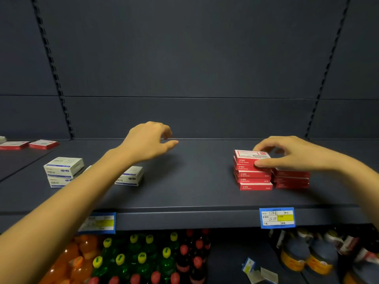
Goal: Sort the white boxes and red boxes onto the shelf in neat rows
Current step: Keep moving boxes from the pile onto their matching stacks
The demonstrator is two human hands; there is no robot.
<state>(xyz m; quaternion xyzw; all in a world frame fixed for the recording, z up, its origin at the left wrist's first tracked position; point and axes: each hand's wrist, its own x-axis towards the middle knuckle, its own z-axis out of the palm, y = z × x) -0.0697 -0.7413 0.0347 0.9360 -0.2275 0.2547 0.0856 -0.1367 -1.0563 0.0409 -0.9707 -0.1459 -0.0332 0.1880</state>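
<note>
White cardboard boxes with blue print [63, 168] sit stacked two high at nine o'clock on the dark grey metal shelf [194, 181]. A lone white box [131, 176] lies just right of them, partly behind the forearm. The left hand [147, 140] hovers near the shelf's centre, fingers loosely curled and holding nothing. At three o'clock, flat red cardboard boxes [254, 181] stand in two touching stacks. The right hand [291, 153] pinches the top red box [249, 155] of the taller stack, thumb at its front edge, fingers at the back. Such boxes look light, stiff and smooth-faced, and likely slide easily. A front-to-back pinch on the edges should lift one without toppling the pile.
</note>
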